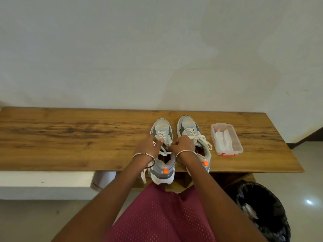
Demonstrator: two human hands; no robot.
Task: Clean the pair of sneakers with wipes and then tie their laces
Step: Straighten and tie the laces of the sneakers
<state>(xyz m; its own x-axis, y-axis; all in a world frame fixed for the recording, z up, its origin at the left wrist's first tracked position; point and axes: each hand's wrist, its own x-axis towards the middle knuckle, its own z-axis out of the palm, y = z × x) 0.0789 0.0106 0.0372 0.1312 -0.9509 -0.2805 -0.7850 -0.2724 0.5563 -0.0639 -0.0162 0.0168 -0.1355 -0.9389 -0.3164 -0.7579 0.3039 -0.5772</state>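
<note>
Two grey-and-white sneakers with orange heel tabs stand side by side on the wooden bench (70, 137), toes toward the wall. The left sneaker (162, 130) has its heel over the bench's front edge. My left hand (147, 145) and my right hand (183, 145) both hover over its tongue, each pinching a white lace (165, 151); one loose lace end hangs down past the bench edge. The right sneaker (189, 126) shows a tied bow beside my right hand.
A clear plastic box (227, 139) with a red latch holds white wipes, to the right of the sneakers. A bin lined with a black bag (262, 210) stands on the floor at lower right. A white wall runs behind the bench.
</note>
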